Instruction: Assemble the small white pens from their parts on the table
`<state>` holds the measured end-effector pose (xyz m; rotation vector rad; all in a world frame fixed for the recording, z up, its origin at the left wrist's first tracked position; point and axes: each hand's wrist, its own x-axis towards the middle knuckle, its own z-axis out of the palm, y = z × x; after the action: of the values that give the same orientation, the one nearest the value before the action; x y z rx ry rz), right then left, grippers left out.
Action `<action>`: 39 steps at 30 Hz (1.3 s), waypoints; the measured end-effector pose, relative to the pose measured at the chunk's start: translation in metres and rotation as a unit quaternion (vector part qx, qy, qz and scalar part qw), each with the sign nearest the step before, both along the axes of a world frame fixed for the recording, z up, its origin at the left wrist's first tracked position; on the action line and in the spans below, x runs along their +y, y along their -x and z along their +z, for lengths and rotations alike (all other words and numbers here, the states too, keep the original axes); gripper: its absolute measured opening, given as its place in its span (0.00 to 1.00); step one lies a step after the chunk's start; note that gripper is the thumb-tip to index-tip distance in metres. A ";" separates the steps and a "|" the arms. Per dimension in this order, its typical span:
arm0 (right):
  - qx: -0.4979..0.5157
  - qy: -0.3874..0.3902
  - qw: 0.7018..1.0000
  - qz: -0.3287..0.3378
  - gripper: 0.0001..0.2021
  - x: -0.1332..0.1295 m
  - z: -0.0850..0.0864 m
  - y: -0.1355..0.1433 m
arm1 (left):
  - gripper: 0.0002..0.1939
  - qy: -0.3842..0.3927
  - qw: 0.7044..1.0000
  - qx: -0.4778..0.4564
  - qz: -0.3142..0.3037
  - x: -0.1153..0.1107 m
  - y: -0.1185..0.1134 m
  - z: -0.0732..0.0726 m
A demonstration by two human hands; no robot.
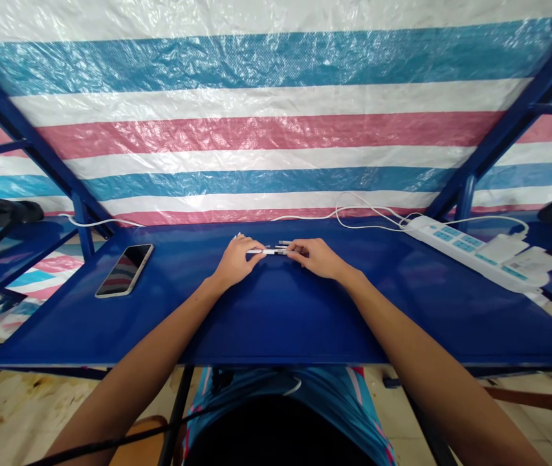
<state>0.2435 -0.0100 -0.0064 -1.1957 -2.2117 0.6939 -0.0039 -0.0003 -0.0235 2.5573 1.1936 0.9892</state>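
At the middle of the blue table (280, 323), my left hand (239, 260) pinches the left part of a thin white pen-like stick (270, 252). My right hand (318, 257) has its thumb and fingers closed on a clear piece at the stick's right end. The two parts meet, or nearly meet, at a dark section between my hands; whether they are joined is too small to tell. Just behind, several more thin pale sticks (284, 243) lie partly hidden by my right fingers. A small white tip shows behind my left hand.
A phone (125, 270) lies at the left of the table. A white power strip (474, 252) with a plugged-in charger sits at the right. White cables (353, 208) run along the back edge, before a striped plastic sheet (256, 136) and blue metal posts.
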 end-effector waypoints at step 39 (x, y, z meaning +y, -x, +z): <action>-0.125 0.093 0.988 -0.023 0.13 0.003 0.022 -0.028 | 0.08 0.010 0.997 0.075 0.015 0.002 0.003 0.001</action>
<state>0.2718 -0.0066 0.0152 -1.4948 -2.3533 0.7820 -0.0065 0.0020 -0.0223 2.6451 1.2763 0.7984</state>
